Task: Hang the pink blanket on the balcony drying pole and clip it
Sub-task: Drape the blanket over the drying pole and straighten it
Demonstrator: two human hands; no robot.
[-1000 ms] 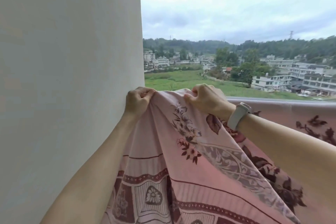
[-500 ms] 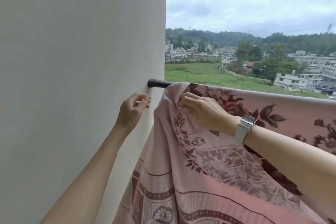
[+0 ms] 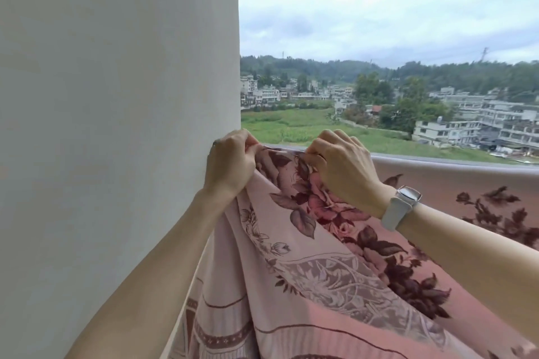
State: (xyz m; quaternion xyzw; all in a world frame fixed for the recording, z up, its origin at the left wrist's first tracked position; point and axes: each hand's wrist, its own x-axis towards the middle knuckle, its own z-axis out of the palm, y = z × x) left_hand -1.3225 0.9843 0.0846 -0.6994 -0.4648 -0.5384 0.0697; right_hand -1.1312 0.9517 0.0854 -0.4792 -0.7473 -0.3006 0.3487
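Pink blanket [image 3: 306, 256] draped over pole; my left hand [image 3: 230, 166] and right hand [image 3: 341, 169] pinch top fold near wall [image 3: 116, 125], bunching it leftward; no clip visible.

The drying pole [image 3: 437, 161] carries the pink blanket [image 3: 335, 285] draped over it.

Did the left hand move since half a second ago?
Yes. The left hand went up and right, away from the white wall, and now grips the pink blanket near the right hand.
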